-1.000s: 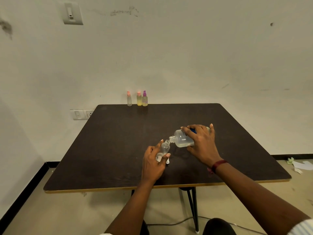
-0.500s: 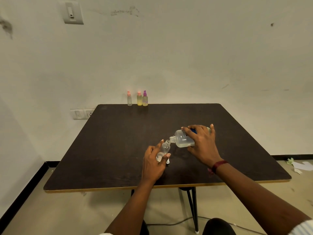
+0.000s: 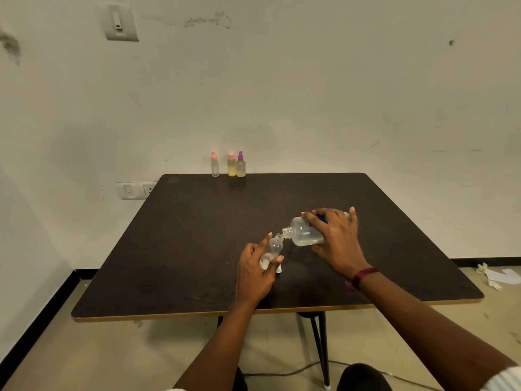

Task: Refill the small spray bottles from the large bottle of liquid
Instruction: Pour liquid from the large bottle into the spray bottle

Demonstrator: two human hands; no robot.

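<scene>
Near edge of the table (image 3: 174, 289): both forearms reach in from the near side, a dark red wristband (image 3: 364, 276) on the right wrist. The left hand (image 3: 255, 275) is wrapped round the open small spray bottle (image 3: 273, 249), thumb and fingers curled on its lower body, index finger lying straight along its left side. The bottle is uncapped and tilted, neck pointing up and to the right. A small white part (image 3: 279, 269), probably its spray head, lies on the table just beside the fingers; too small to be sure. Just beyond, the right hand (image 3: 337, 244) grips the large bottle (image 3: 303, 235) from above, fingers spread and curled over its body, the bottle tipped nearly horizontal with its open neck pointing left. The two necks meet or nearly meet; cannot tell whether liquid is flowing. A shallow layer of liquid sits along the large bottle's lower side. Judgement: pour in progress or about to start. Risks: the small mouth is narrow and both bottles are held free of any rest, so a slight drift of either hand would send liquid down the outside and onto the table; tipping further could bring a surge that overfills the small bottle; wet fingers could then slip. Far edge, against the wall: three capped spray bottles stand upright in a row, a clear pink-capped bottle (image 3: 215, 167), a yellow pink-capped bottle (image 3: 231, 167) and a purple-capped bottle (image 3: 240, 167), well apart from the hands.
</scene>
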